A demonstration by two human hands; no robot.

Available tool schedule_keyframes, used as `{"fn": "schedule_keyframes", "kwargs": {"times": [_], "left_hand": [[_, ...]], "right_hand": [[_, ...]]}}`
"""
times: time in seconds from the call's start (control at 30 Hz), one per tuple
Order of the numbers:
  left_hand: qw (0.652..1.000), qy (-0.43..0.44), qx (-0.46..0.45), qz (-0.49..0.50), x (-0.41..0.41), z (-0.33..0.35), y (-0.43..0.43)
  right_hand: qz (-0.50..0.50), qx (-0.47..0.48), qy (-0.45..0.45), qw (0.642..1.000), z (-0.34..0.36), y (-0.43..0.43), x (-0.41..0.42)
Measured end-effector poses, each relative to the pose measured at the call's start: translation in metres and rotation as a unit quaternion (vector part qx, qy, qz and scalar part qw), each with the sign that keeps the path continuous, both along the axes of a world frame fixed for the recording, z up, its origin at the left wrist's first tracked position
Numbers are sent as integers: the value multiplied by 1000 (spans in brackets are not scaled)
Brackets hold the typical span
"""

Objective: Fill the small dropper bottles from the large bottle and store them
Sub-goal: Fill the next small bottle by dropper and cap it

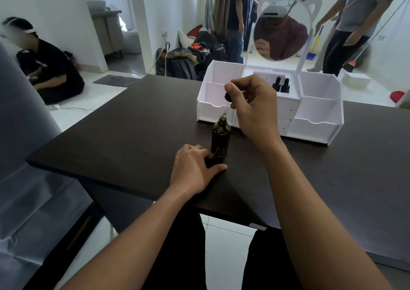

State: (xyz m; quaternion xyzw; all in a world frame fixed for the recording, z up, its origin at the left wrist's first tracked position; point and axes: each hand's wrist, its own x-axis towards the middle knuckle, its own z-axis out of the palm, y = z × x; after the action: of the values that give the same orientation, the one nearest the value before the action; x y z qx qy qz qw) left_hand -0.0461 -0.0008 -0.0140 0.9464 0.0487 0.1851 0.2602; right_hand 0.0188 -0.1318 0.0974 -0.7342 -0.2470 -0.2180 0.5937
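A large dark amber bottle [220, 135] stands uncapped and upright on the dark table [124, 134]. Right in front of it is a small dark dropper bottle [219, 154], which my left hand [195, 170] grips low down at table level. My right hand [250, 105] pinches a black dropper cap [228, 96]; its glass pipette [225, 112] points down, the tip just over the large bottle's mouth. Two more capped small dropper bottles [281, 85] stand in the middle upper compartment of the white organizer [315, 125].
The white organizer has open side bins, small drawers and an oval mirror [281, 29] with cat ears. A person [47, 67] sits on the floor at the left; two people [355, 25] stand behind the table. Bags [188, 59] lie on the floor.
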Motion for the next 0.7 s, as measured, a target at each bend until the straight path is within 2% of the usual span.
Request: {"fn": "schedule_keyframes", "kwargs": {"times": [0.27,0.57,0.7], "left_hand": [[1000,11,20,-2,1,1,0],[1000,9,11,-5,1,-1,2],[1000,9,13,-5,1,-1,2]], "right_hand": [[-7,-4,-28,1000,10,0,-1],[-19,45,-75,996,21,-13,-16],[-7,42,-56,998,8,-15,-25]]}}
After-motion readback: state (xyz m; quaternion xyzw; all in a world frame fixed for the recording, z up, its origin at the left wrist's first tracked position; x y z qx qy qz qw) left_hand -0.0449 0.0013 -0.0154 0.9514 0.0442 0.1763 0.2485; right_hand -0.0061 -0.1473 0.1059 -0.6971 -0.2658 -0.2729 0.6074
